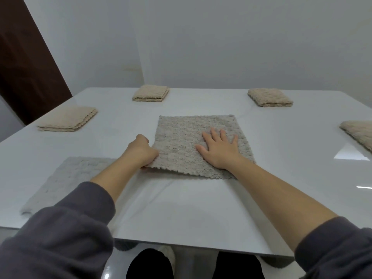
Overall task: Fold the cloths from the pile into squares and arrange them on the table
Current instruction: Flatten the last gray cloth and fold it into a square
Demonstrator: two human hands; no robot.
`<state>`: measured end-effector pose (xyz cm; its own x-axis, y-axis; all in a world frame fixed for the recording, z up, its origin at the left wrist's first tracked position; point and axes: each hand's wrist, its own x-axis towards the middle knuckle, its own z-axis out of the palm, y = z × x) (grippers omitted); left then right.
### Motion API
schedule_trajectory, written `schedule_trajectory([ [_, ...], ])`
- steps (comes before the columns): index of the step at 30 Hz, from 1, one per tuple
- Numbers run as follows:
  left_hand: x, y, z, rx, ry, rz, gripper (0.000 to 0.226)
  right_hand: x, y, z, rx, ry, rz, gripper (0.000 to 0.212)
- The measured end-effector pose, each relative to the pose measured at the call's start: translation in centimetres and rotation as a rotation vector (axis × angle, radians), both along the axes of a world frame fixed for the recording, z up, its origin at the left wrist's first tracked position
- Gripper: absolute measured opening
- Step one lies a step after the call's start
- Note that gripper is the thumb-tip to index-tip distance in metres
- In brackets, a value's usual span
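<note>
1. Beige terry cloth (193, 137) lies open and flat in the middle of the white tabletop (281, 188), straight in front of the person.
2. The right hand (220, 150) rests on the right half of the cloth with straight, spread fingers. It holds nothing. I think it presses the cloth down so that it does not slide during the fold.
3. The left hand (142, 152) has a closed grip on the near left corner of the cloth. The fingers curl under the edge, and this corner is a little lifted from the tabletop.
4. From this grip, the cloth spreads to the right and to the far side, and passes under the right palm.
5. In my judgement a fold from left to right is about to start.
6. The pile (66, 178) lies at the near left, close beside the left forearm. How many cloths it has I cannot tell.
7. Four folded pieces sit well apart near the edges: the left square (67, 118), the far-left square (150, 93), the far-right square (269, 97) and the right square (360, 133), which is cut by the picture edge. This probably leaves the middle for folding.
</note>
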<state>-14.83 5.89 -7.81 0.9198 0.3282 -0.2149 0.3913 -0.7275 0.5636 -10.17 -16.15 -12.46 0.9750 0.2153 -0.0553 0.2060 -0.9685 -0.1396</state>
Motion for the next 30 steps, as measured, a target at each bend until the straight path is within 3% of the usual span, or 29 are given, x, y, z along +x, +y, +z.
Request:
schedule_trajectory([
  [4, -2.2, -1.2, -0.3, 0.255, 0.006, -0.153, 0.054, -2.3, -1.5, -0.1, -0.008, 0.014, -0.020, 0.072],
  [7, -4.3, -2.3, -0.7, 0.537, -0.253, -0.283, 0.056, -4.8, -2.5, 0.1, 0.012, -0.004, -0.021, 0.072],
  [10, -6.3, -3.9, -1.2, 0.396, -0.425, -0.563, 0.061, -7.3, -3.3, 0.5, 0.051, -0.052, 0.056, 0.069],
  [13, -7.2, -5.0, -2.4, 0.388, -0.277, -0.811, 0.070, -9.2, -3.6, 0.5, 0.055, -0.053, 0.181, 0.067],
  [18, -6.9, -4.7, -5.0, 0.488, -0.111, -0.836, 0.088, -10.1, -4.2, 0.1, 0.012, 0.027, 0.238, 0.071],
  [22, -6.7, -3.8, -4.7, 0.301, -0.266, -0.849, 0.073, -10.0, -4.5, 0.4, 0.050, 0.062, 0.268, 0.084],
  [24, -7.0, -3.3, -4.2, 0.223, -0.430, -0.870, 0.044, -10.0, -4.7, 0.5, 0.079, 0.070, 0.283, 0.090],
  [27, -7.3, -3.8, -4.2, 0.346, -0.642, -0.911, 0.020, -10.4, -4.6, 0.7, 0.135, 0.053, 0.299, 0.092],
  [30, -7.1, -5.0, -3.8, 0.278, -0.643, -0.748, 0.012, -10.7, -3.9, 0.8, 0.244, -0.062, 0.334, 0.078],
])
